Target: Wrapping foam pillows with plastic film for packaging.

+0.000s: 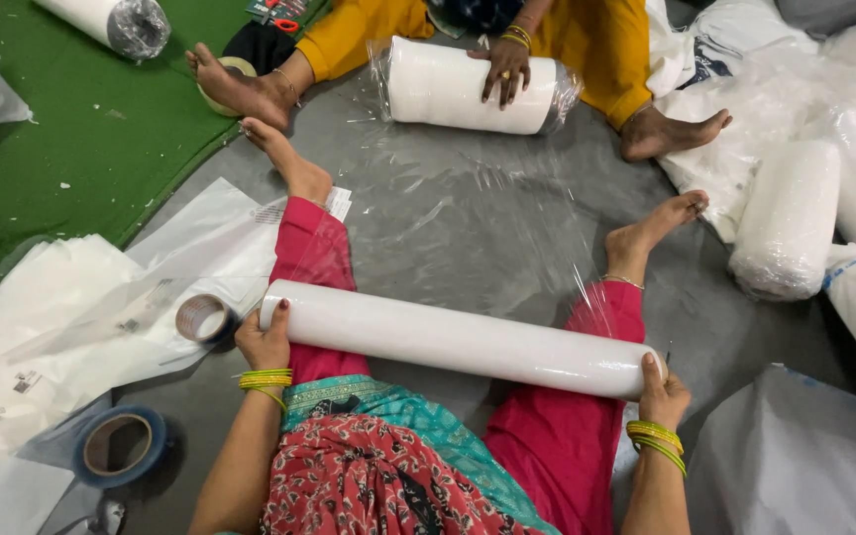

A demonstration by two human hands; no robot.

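Grip: left hand [264,344] and right hand [662,394] each clasp an end of the film roll [448,339] across the lap; film sheet [468,208] drawn out to a co-worker's hand [506,69] on the wrapped roll [468,85]; wrapping looks mid-way.

I see a grey floor [507,213] bearing a green mat [71,129], clear plastic film [468,198], white plastic bags [71,307], two tape rolls [119,446] and wrapped white rolls [790,218].

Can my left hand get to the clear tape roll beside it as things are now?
Probably yes. The left hand is on the end of the long film roll, and the clear tape roll lies just beside it on the plastic sheets, nothing between them. The hand would have to let go of the film roll.
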